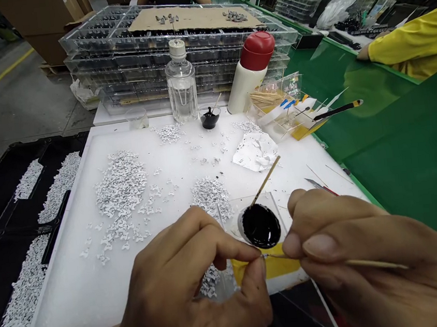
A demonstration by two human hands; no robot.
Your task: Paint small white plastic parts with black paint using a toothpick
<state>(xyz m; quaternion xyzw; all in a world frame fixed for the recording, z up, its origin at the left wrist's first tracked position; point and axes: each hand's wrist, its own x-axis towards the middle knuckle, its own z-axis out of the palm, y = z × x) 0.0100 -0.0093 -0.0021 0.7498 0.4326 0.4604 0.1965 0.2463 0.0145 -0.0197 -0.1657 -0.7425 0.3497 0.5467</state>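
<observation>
Between the thumb and forefinger of my left hand is pinched a small white part, mostly hidden by the fingertips. My right hand is closed round a thin wooden stick like a toothpick, its tip at the small part. Just beyond the fingertips stands a little cup of black paint with another wooden stick leaning in it. Under my hands lies a yellow patch. A heap of small white parts sits behind my left hand.
A larger heap of white parts covers the table's left. Behind stand a clear bottle, a red-capped flask, a second black cup and stacked clear trays. A tool box and a yellow-sleeved person are to the right.
</observation>
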